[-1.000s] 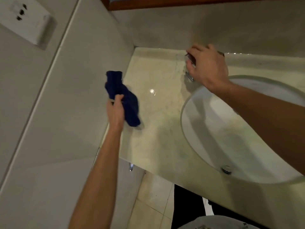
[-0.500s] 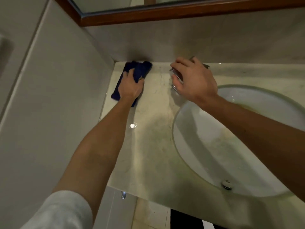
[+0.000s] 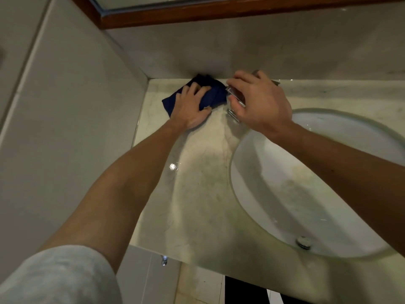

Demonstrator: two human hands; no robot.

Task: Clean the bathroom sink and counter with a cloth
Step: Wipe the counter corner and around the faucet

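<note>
Head view: crumpled blue cloth (image 3: pixel 211 94) on marble counter (image 3: pixel 197 194)

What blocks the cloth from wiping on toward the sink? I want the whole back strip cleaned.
The right hand grips a shiny metal object right beside the cloth, between it and the sink. The left hand presses the cloth flat.

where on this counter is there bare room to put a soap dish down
Bare counter lies between the side wall and the sink rim, from the front edge back to the left hand. The back corner is crowded: that hand presses the blue cloth there, right beside the right hand on the faucet.
</note>
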